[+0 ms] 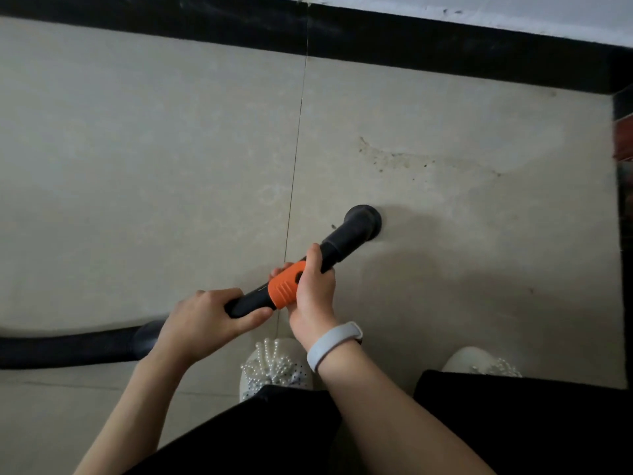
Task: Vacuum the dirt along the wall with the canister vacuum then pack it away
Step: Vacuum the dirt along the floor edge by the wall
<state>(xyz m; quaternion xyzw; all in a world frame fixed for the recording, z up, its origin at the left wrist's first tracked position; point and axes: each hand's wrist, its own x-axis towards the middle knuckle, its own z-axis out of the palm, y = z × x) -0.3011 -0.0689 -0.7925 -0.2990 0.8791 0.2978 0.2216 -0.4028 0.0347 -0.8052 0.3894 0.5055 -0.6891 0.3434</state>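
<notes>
Currently, head view only. Left hand grips rear of the black wand, fingers curled round it; right hand wraps the orange collar, fingers curled round, thumb along the tube. Round nozzle sits on the floor tile, mid-floor, just right of the grout line. Dirt patch lies beyond nozzle, far-right, still short of the black skirting at the wall. Hose trails off near-left; canister not in view. Judgement: vacuuming step, early. To do well: keep nozzle flat on tile, push fwd & right through the specks w/ slow overlapping passes, then run along skirting. Watch hose doesn't drag.
</notes>
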